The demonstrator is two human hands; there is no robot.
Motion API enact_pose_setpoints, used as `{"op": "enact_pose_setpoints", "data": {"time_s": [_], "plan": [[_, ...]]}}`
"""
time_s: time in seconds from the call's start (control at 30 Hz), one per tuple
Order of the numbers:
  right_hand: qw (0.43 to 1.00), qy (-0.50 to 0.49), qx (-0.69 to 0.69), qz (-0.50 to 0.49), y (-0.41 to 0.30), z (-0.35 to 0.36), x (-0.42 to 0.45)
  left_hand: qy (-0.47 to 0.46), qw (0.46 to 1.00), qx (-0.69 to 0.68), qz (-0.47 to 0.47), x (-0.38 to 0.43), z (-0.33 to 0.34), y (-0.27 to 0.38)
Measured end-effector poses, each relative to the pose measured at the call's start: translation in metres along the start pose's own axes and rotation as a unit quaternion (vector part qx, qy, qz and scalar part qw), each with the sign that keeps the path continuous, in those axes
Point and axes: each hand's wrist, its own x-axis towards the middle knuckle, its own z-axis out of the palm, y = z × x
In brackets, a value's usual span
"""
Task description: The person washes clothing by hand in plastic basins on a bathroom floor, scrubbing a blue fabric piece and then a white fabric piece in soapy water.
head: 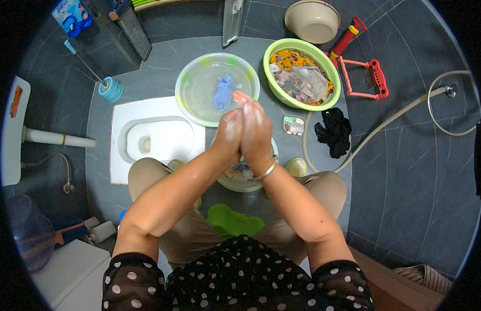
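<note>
My left hand (229, 130) and my right hand (257, 128) are pressed palm to palm above the basins, with whitish suds on the skin. Whether anything lies between the palms is hidden. Just past the fingertips stands a white and green plastic basin (193, 87) of water, with a blue cloth item (224, 95) in it. Directly below my hands and wrists, between the shoes, is a smaller pale basin (246, 189) with wet fabric (240, 171) inside. My hands cover much of that basin. A bracelet (268, 170) circles my right wrist.
A green basin (268, 79) holds crumpled clothes. Near it are a soap box (293, 124), black cloth (333, 132), a hose (365, 149) and a red pump (344, 42). A squat toilet (158, 140) is at left, with a toilet brush (109, 89) behind. A green stool (234, 220) is under me.
</note>
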Motion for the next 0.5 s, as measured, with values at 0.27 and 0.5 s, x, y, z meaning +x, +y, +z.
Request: {"op": "enact_pose_setpoints", "data": {"time_s": [0.27, 0.5], "plan": [[0.996, 0.007, -0.086, -0.033, -0.008, 0.018, -0.027, 0.023, 0.982, -0.187, 0.018, 0.01, -0.016, -0.007], [0.953, -0.03, 0.163, 0.252, 0.006, -0.011, 0.011, 0.047, 0.988, 0.145, 0.037, -0.007, 0.014, 0.009]]}}
